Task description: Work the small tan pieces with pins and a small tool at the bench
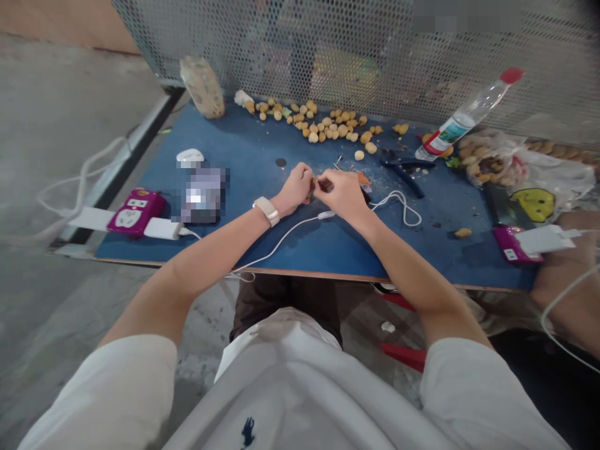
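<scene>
Pinching brown bit (314,182) w/ fingertips of R hand (343,191), right by curled L hand (297,185), over counter (253,150); can't tell L grip. Could drop it among scraps (364,179) thru loose pinch. Could also snag cable (327,214), just nearside of R hand, w/ careless sweep.

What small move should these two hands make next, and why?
Probably a gentle twist by the bare right hand: it pinches a small brownish piece, too blurred to identify, close against the bare left hand, so turning one hand might loosen it.
</scene>
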The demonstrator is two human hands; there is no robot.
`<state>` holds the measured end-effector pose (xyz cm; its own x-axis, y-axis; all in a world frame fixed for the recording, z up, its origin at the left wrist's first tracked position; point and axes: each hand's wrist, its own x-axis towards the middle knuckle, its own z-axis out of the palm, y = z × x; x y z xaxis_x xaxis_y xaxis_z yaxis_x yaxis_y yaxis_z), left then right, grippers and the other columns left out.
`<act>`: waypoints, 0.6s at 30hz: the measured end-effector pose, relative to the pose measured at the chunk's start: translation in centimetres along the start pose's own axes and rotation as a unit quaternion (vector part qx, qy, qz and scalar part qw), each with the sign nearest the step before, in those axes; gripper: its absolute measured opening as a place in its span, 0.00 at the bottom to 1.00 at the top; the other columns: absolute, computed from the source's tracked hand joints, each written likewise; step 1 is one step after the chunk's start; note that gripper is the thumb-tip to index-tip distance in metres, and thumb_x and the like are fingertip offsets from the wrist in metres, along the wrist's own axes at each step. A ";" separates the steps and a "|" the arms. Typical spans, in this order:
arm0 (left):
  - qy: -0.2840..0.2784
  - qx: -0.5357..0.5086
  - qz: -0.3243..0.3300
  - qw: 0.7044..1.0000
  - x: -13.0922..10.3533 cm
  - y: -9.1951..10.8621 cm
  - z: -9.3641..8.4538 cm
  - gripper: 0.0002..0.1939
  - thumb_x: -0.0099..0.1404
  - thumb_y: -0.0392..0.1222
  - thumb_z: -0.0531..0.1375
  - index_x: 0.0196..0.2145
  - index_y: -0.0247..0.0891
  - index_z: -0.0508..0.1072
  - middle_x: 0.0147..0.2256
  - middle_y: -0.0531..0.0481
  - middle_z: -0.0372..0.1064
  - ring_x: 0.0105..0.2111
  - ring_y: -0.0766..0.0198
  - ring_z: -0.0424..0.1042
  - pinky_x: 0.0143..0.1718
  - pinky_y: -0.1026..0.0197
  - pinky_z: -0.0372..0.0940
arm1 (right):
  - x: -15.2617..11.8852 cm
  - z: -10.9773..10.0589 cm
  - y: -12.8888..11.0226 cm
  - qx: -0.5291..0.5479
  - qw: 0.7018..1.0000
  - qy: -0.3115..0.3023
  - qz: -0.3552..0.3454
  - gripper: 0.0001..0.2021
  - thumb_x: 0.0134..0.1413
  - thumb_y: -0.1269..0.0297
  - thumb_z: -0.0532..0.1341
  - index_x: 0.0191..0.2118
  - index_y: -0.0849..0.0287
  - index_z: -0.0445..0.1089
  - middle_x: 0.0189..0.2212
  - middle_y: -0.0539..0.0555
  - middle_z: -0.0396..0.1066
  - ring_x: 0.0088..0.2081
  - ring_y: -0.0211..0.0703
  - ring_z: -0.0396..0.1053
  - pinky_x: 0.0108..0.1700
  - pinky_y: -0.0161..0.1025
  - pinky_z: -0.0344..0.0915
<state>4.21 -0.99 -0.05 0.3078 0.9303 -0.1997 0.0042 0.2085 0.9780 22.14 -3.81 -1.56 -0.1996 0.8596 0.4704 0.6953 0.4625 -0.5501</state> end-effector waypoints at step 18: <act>0.010 0.065 0.033 0.997 -0.4 0.4 0.5 0.19 0.94 0.31 0.53 0.41 0.46 0.65 0.30 0.57 0.66 0.25 0.67 0.64 0.28 0.64 0.60 | 0.2 0.8 0.4 -0.059 0.998 0.028 -0.001 0.05 0.73 0.59 0.73 0.42 0.48 0.78 0.35 0.56 0.84 0.46 0.64 0.86 0.55 0.56 0.80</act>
<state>4.55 -1.45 0.49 0.2930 0.9466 -0.1343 0.1091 0.1065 0.9883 21.84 -3.29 -2.31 -0.1658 0.8436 0.5108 0.7714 0.4336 -0.4657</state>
